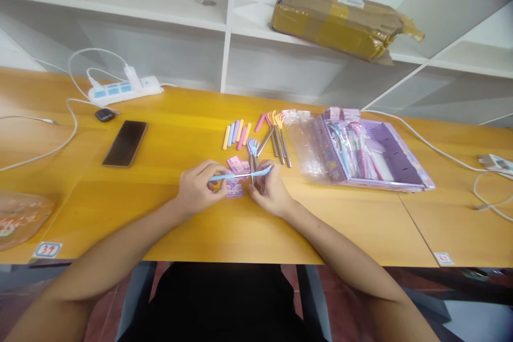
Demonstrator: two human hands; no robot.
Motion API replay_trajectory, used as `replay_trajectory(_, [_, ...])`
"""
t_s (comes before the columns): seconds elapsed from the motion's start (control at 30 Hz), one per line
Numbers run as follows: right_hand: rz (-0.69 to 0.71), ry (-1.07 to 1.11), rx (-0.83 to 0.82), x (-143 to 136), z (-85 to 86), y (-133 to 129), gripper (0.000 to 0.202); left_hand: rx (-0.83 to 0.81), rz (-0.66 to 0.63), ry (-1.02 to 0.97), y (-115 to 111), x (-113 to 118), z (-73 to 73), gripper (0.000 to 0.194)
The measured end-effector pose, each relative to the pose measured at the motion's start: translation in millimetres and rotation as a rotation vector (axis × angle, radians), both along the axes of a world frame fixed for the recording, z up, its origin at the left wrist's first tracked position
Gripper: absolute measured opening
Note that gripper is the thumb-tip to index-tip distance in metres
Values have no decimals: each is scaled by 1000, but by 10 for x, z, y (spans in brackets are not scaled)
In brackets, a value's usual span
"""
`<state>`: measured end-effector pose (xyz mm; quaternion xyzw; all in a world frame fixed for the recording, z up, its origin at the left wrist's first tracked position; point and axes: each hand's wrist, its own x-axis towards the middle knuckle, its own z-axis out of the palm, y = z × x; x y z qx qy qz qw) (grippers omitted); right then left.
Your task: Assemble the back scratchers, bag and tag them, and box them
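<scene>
A blue back scratcher (242, 175) with a short metal rod lies crosswise between my hands, above the wooden table. My left hand (200, 186) pinches its blue handle. At the other end, my right hand (274, 192) has its fingers closed around the blue claw head. Just behind the rod are purple claw heads on metal rods (252, 148), partly covered by my right hand. Small pink and purple cards (235, 189) lie under the scratcher. Loose coloured handles (236, 134) sit in a row farther back. Yellow and pink claw heads with rods (280, 139) lie to their right.
Clear plastic bags (308, 144) lie beside a purple display box (401, 152) holding wrapped back scratchers (356, 149). A phone (125, 144) and a white power strip (124, 91) are at left. A taped carton (336, 21) rests on the shelf above.
</scene>
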<state>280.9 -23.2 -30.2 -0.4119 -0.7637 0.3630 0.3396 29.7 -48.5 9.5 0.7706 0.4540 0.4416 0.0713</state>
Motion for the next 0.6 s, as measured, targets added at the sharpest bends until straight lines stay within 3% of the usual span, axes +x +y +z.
replay_trajectory(0.13, [-1, -71, 7, 3, 12, 51, 50, -42, -1, 11, 98, -68, -15, 20])
replay_trajectory(0.33, [-72, -415, 75, 160, 97, 246, 38, -215, 15, 56, 360, -246, -85, 22])
replay_trajectory(0.5, [-63, -588, 198, 244, 263, 342, 32, -304, -141, 304, 391, -287, -145, 24])
replay_trajectory(0.6, [-63, -701, 285, 186, 399, 344, 32, -324, -112, 483, 359, -266, -86, 31])
